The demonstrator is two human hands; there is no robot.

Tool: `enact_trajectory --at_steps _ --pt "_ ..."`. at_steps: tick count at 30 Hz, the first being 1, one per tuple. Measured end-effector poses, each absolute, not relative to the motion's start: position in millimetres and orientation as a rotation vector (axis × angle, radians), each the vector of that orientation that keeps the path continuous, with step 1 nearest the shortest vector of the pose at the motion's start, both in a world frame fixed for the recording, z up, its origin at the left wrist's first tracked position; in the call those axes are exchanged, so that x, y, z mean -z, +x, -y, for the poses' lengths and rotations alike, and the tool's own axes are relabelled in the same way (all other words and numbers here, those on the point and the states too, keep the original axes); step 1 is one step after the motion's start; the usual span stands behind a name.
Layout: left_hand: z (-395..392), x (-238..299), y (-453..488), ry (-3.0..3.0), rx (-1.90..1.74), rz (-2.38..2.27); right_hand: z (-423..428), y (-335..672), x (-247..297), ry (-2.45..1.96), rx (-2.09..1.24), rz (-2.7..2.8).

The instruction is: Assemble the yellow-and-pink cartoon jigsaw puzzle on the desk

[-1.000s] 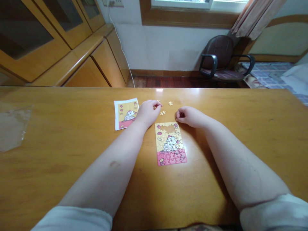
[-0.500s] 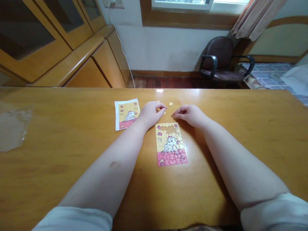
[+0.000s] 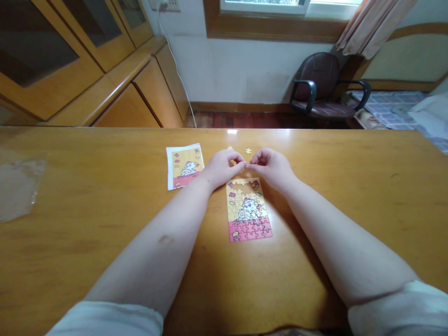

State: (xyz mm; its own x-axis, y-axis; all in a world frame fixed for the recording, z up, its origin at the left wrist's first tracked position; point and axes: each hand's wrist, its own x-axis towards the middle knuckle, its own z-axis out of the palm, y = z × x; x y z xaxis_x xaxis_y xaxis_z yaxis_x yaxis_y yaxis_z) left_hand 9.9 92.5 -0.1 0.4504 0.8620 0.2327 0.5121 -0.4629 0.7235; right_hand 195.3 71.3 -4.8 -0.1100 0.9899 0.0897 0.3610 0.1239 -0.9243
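My left hand (image 3: 224, 164) and my right hand (image 3: 273, 167) meet fingertip to fingertip just beyond the jigsaw puzzle (image 3: 249, 212). Both are closed in a pinch, with a small yellow puzzle piece between them, mostly hidden by the fingers. The puzzle lies flat, yellow above and pink below, with a white cartoon animal in the middle. Near its far edge a gap shows bare wood. Past my hands lie a loose yellow puzzle piece (image 3: 248, 151) and another small piece (image 3: 230, 148), partly covered by my left hand.
A printed picture sheet (image 3: 170, 168) matching the puzzle lies left of my left hand, its corner behind my wrist. Clear plastic wrapping (image 3: 21, 186) rests at the table's far left. Beyond the wooden table (image 3: 105, 196) stand an office chair (image 3: 320, 79) and cabinets (image 3: 122, 88).
My right hand has moved left so that its fingertips now meet those of my left hand. The left hand has shifted slightly; the puzzle and sheet stay put.
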Motion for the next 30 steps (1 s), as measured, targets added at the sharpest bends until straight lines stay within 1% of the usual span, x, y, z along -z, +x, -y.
enact_trajectory --at_steps 4,7,10,16,19,22,26,30 --pt "-93 1 11 2.122 -0.806 -1.159 -69 197 4 -1.425 -0.719 1.811" --pt "-94 2 11 2.087 -0.832 -1.181 -67 200 4 -1.309 -0.499 2.014" --pt "-95 3 10 2.048 -0.849 -1.196 -67 202 4 -1.199 -0.407 2.12" --pt "-95 5 9 1.993 -0.881 -1.183 -66 202 4 -1.163 -0.266 2.2" --pt "-95 4 10 1.991 -0.904 -1.148 -65 203 4 -1.135 -0.22 2.222" --pt "-96 5 9 1.998 -1.009 -1.167 -64 204 1 -1.113 -0.214 2.254" --pt "-101 11 6 1.87 -1.163 -1.269 -63 202 -4 -0.972 -0.348 2.474" --pt "-104 15 5 1.818 -1.164 -1.319 -58 195 -9 -0.904 -0.411 2.651"
